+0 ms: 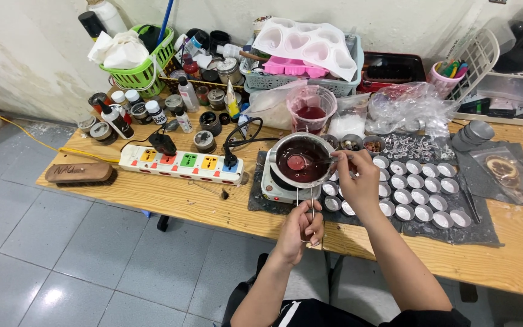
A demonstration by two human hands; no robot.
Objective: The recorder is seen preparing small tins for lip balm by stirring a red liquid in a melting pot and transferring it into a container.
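A small metal pot of dark red liquid sits on a white hot plate at the wooden table's front. My left hand grips the pot's thin wire handle near the table edge. My right hand holds a thin metal stirrer whose tip dips into the red liquid. Just right of the pot, several small round metal cups stand in rows on a dark mat.
A white power strip with coloured sockets lies left of the hot plate, and a wooden brush lies further left. Behind are a plastic cup of red liquid, bottles, jars, a green basket, heart moulds and plastic bags.
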